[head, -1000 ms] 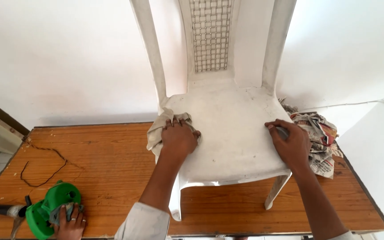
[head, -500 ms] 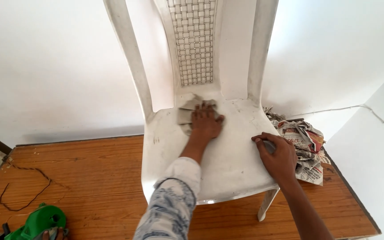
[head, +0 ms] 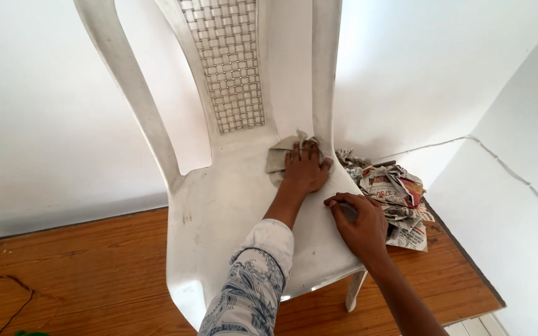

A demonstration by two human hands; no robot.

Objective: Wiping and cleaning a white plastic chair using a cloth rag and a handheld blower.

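Head view, everything placed relative to the white plastic chair [head: 231, 211], which stands on the wooden counter [head: 82, 267] against a white wall.

Far left of chair: a thin dark cord [head: 7, 305] lies on the counter, well apart from the chair legs. A sliver of something green [head: 29, 333] shows at the bottom edge, too cut off to identify.

Chair itself: seat faces the camera, woven lattice panel [head: 228, 68] in the centre of the backrest, curved side post on the left. Seat surface is scuffed, with dark specks near the left front.

Left hand [head: 306, 168]: on the rear of the seat, just below the backrest and right of the lattice. Palm down, fingers [head: 299, 152] spread flat, pressing a grey-beige cloth [head: 281, 154] against the seat. Cloth is crumpled under the hand, bulk of it sticking out on the hand's left and top side. Patterned sleeve [head: 247, 292] runs back across the seat front.

Right hand [head: 359, 224]: on the right edge of the seat, forward of the left hand. Fingers curled down over the seat rim, gripping it; nothing else held that I can see.

Right of chair: crumpled newspaper [head: 393, 193] piled on the counter, just beside the seat's right edge and the right hand, reaching back to the wall corner.
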